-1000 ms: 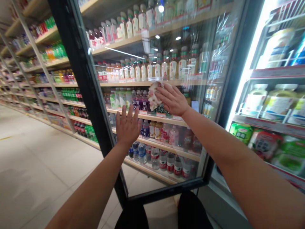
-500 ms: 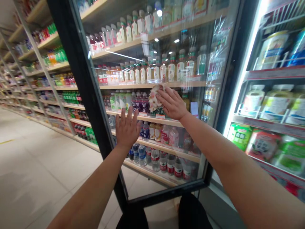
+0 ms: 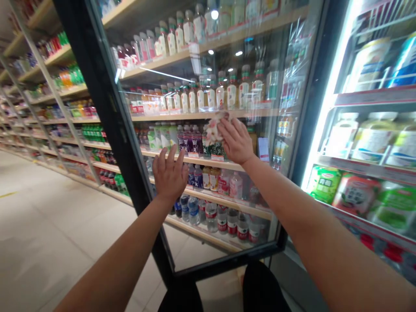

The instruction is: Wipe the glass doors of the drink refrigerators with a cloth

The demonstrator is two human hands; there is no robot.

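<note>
A glass door with a black frame [image 3: 121, 147] stands swung out in front of me. My right hand [image 3: 237, 139] presses a crumpled, pale cloth with pinkish patches [image 3: 212, 130] against the middle of the pane. Its fingers lie over the cloth's right side. Lower and to the left, my left hand [image 3: 170, 174] is held up at the glass with fingers stretched and slightly apart, holding nothing. Whether its palm touches the pane I cannot tell.
Through the glass show wooden shelves [image 3: 201, 116] with rows of bottles. To the right is a lit cooler with cartons [image 3: 355, 195] and bottles. Long store shelves [image 3: 76, 120] run along the left beside a pale tiled floor [image 3: 65, 234]. My dark-clad knees are below the door.
Both hands stay at the pane, the left one slightly further left with its fingers a little more bent. The cloth is still under my right hand. The view has shifted slightly.
</note>
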